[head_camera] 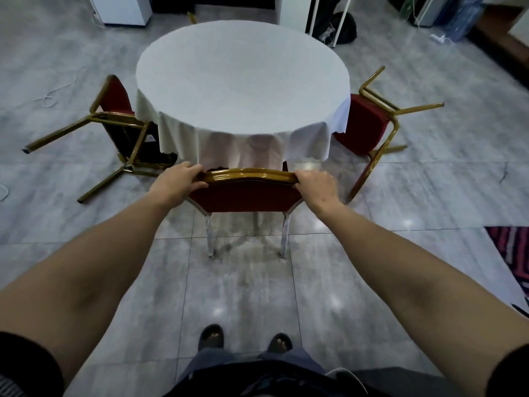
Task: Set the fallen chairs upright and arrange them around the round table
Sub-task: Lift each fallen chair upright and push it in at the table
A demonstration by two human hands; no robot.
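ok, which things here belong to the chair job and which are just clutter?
Job:
- round table
- upright chair, its top rail held by the left hand and right hand
- fallen chair left of the table
- fallen chair right of the table

Lying about:
- black bag
- patterned rug
- white cord on the floor
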